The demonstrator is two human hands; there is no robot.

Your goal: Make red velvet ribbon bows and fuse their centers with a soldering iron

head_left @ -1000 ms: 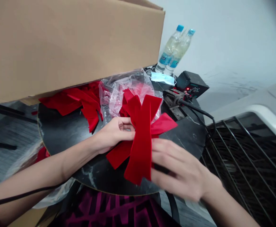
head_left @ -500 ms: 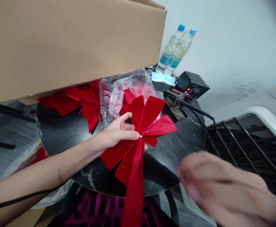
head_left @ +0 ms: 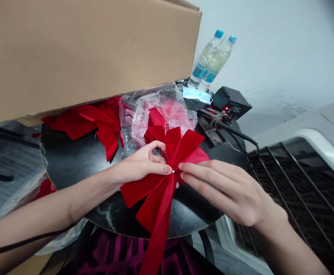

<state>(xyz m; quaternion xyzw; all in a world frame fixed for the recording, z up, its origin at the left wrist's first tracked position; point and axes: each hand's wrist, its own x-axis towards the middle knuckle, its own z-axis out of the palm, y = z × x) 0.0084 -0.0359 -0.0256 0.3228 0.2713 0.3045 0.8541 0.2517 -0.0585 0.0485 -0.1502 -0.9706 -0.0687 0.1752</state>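
Note:
A red ribbon bow (head_left: 185, 144) with several loops is held over the round black table, and one long tail hangs down past the table's near edge. My left hand (head_left: 146, 164) pinches the bow near its centre, thumb on top and the other fingers partly behind it. A tiny shiny bit shows at the centre, beside the thumb tip. From the right, my right hand (head_left: 227, 187) has its fingertips closed at the bow's middle, touching the ribbon there. Whether something small sits between those fingertips, I cannot make out.
A large cardboard box (head_left: 92, 53) stands at the back left. Red ribbon pieces (head_left: 89, 118) and a clear plastic bag (head_left: 132, 122) lie on the black table (head_left: 69, 160). Behind are two bottles (head_left: 203, 65), a face mask (head_left: 197, 95) and a black control box (head_left: 231, 105) with a cable.
My right hand has come in from the lower right, where it was blurred, to the bow's centre. The bow, still in my left hand, has shifted slightly down.

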